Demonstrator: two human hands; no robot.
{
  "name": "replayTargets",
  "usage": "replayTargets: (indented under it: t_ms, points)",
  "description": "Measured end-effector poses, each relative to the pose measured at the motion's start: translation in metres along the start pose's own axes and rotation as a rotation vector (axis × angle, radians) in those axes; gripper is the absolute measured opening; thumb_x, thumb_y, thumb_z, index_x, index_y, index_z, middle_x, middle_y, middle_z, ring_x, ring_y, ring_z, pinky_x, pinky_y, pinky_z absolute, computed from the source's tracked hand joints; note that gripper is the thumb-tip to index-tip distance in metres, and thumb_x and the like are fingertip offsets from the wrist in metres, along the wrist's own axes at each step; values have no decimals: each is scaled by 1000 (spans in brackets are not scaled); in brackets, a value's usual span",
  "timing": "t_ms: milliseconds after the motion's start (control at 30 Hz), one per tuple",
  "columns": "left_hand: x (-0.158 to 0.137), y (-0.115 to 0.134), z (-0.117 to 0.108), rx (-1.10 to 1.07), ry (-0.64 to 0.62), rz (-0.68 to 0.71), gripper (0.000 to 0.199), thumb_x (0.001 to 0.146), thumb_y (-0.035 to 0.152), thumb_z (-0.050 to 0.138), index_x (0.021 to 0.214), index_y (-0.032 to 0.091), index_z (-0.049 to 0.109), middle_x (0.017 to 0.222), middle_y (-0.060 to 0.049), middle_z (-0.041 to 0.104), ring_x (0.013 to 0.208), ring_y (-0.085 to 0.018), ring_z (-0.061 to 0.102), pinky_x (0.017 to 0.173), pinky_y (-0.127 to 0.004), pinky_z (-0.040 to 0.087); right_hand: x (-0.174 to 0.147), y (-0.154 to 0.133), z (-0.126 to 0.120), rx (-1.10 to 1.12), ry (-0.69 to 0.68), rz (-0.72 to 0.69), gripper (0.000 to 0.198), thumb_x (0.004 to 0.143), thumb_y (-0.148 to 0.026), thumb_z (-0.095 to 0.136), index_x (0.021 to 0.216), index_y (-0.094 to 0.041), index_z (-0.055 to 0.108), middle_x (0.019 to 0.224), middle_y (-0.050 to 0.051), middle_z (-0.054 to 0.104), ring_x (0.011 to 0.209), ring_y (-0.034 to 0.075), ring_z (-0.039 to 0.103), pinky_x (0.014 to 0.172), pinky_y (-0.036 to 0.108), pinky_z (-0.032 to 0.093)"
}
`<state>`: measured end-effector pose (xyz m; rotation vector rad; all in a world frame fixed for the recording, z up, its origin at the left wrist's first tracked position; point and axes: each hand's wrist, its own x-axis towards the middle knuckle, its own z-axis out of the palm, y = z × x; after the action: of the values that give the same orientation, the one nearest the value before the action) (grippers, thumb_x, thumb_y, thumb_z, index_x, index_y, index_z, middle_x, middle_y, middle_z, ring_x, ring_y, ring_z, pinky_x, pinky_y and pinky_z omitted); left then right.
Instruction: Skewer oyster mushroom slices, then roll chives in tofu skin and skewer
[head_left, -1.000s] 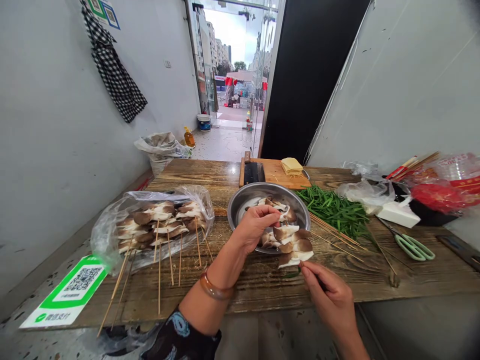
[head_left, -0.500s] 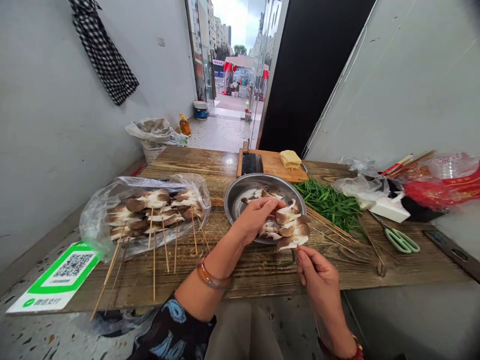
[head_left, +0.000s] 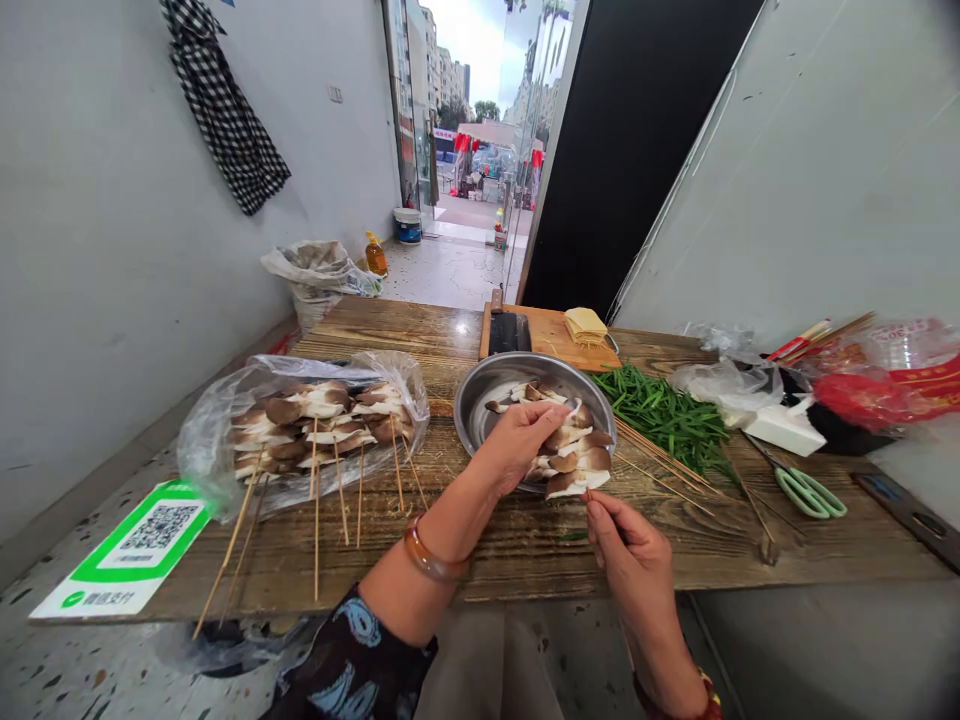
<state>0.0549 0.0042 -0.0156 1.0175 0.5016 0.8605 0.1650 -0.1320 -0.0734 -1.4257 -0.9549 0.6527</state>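
Observation:
My left hand point(head_left: 517, 445) is closed at the upper end of a mushroom skewer point(head_left: 577, 465), its fingers pinching a white-and-brown mushroom slice. Below it, my right hand point(head_left: 630, 545) pinches the stick just under the lowest slice. Several slices are threaded between the two hands, over the front rim of a steel bowl point(head_left: 469, 385). More mushroom slices point(head_left: 525, 393) lie inside that bowl, partly hidden by my left hand. To the left, finished-looking mushroom skewers point(head_left: 315, 405) lie stacked in a clear plastic bag point(head_left: 202, 430), sticks pointing towards me.
Beside the bowl lie bare sticks point(head_left: 664, 455) and chopped green leaves point(head_left: 667, 410). Behind it, a cutting board point(head_left: 559, 340) carries a cleaver point(head_left: 510, 330) and yellow sheets point(head_left: 585, 325). Green-handled scissors point(head_left: 810, 492) lie right. A QR-code card point(head_left: 127, 550) sits at the left edge.
The camera view has shifted slightly, moving the table rightward in the picture. Both hands keep their grip on the skewer, which has moved slightly left, closer over the bowl.

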Motion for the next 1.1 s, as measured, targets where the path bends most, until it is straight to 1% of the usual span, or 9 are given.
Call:
replayTargets:
  t_ms: [167,300,467,633,733,800,900,1000,1100]
  points:
    - [0,1,1,145,-28,45,43,66,54,72,59,14,58,53,2,42,48,-6,34,46,-21,24,1,-2,1,-135,89,-138,32,79,-44,63,91,-17,76,57,1,63,48,12,52,42,22,42]
    - [-2,3,3,259,-28,87,46,69,54,68,54,14,52,52,4,36,49,-6,27,46,-22,17,2,-2,3,-177,115,-166,30,80,-43,63,91,-18,77,64,4,69,54,15,59,49,26,49]
    - [-3,4,4,356,-45,123,46,73,51,64,49,15,47,51,4,30,50,-7,23,48,-25,14,3,-3,3,-212,131,-191,25,81,-38,62,87,-18,77,78,7,74,69,19,66,64,31,54]
    - [-2,1,3,338,-36,92,45,72,49,66,49,14,49,50,5,32,48,-6,24,46,-24,15,3,-6,2,-199,121,-170,24,81,-37,62,85,-18,76,68,4,69,60,17,61,55,27,49]
    - [-1,0,3,235,-21,43,41,69,51,70,58,13,57,53,4,40,48,-5,32,45,-20,22,6,-7,2,-93,62,-81,26,81,-39,62,88,-17,75,58,0,61,50,13,52,45,23,42]
    - [0,0,3,126,-19,-20,41,69,54,70,76,13,66,61,1,52,52,-7,44,48,-19,34,8,-9,2,6,34,-19,28,81,-40,62,90,-16,74,54,-2,55,45,10,46,41,21,37]
    - [1,4,1,-9,-29,-95,53,73,58,65,102,14,65,78,-5,63,64,-12,59,59,-24,48,10,-14,0,114,27,14,30,80,-41,64,92,-15,72,55,-3,52,44,8,41,41,20,34]
    - [2,10,1,-57,-46,-89,53,74,56,65,104,12,65,82,-8,66,69,-14,63,64,-26,51,9,-19,-4,165,8,17,30,81,-42,64,95,-16,71,57,-4,51,44,7,40,41,20,32]
    - [-1,16,6,-27,-80,-85,51,72,53,69,101,11,66,81,-7,67,69,-14,63,65,-26,52,6,-24,-8,165,18,-1,30,81,-42,64,94,-16,71,57,-4,51,44,7,40,41,20,32]
